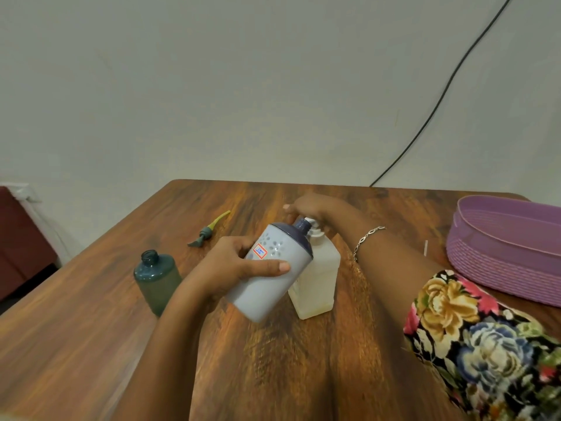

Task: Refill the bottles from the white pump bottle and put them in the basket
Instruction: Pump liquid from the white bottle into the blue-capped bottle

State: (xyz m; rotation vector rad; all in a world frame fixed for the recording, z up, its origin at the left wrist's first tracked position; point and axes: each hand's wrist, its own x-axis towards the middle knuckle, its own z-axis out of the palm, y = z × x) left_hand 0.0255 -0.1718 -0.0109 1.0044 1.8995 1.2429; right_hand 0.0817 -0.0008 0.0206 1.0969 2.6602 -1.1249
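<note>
Left hand [239, 268] grips pale bottle [273, 281], neck tipped to white pump bottle [318, 284]; right hand [306, 205] on top of the pump.
Pale bottle: dark blue shoulder, cap off, red-edged sticker on its side, held clear of wooden table [303, 360], fingers and thumb wrapped round the body, open neck right at the pump head. White pump bottle upright mid-table, just behind and touching the pale one. Right hand lies over the pump head, blurred; cannot tell if it clasps or only presses. Bracelet [367, 238] at that wrist, floral sleeve [473, 338] above. Teal bottle [156, 281] upright and uncapped, left of the hands. Loose pump top [209, 229] with yellow tube lies behind it. Purple basket [501, 247] at the table's right edge, well apart from the bottles.
</note>
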